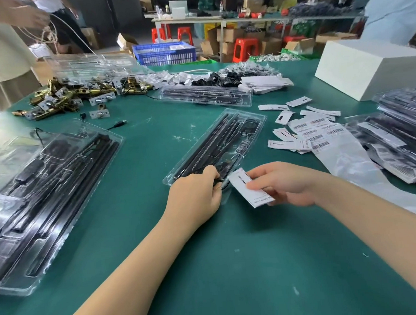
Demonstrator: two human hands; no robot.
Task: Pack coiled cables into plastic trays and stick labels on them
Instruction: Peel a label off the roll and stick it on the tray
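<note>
Head view: left hand (197,190), fingers curled, grips the near end of a clear tray (216,144); right hand (277,184) pinches a white label (247,187) beside it.

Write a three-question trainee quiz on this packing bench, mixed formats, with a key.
1. True or false: the right hand holds a white card.
2. The left hand is at which end of the middle tray? A near end, B far end, C not touching.
3. Fill in: the barcode labels lie to the tray's ____.

Key: 1 true; 2 A; 3 right.
</note>
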